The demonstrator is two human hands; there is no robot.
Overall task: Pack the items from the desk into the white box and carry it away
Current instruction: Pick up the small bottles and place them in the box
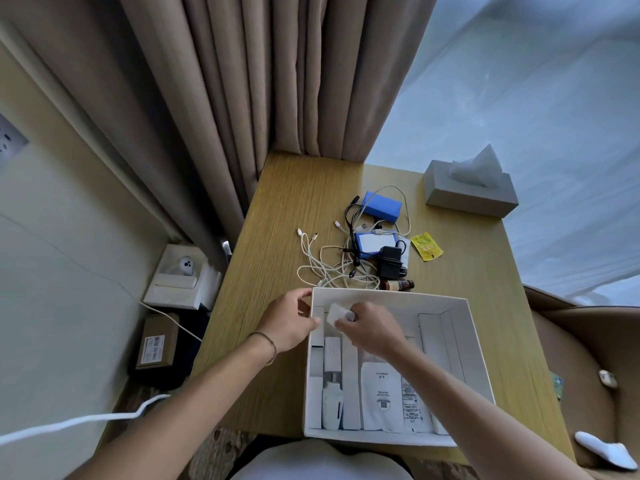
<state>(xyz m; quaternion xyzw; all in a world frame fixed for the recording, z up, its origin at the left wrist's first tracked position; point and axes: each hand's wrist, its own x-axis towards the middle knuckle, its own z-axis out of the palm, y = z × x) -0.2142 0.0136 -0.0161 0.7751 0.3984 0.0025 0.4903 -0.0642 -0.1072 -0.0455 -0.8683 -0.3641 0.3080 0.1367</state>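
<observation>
An open white box (479,355) stands on the near part of the wooden desk (277,244), with several white packages inside. My right hand (372,329) hovers over the box's far left part, shut on a small white item (335,314). My left hand (291,318) grips the box's far left corner. Beyond the box lie tangled white cables (332,268), two blue packs (381,202) (374,243), a black adapter (391,259), a small brown bottle (398,285) and a yellow sachet (426,246).
A grey tissue box (471,190) sits at the desk's far right. Beige curtains (242,81) hang behind the desk. Left of the desk, small boxes (180,278) (156,341) sit low against the wall. A brown seat (588,358) holds white objects on the right.
</observation>
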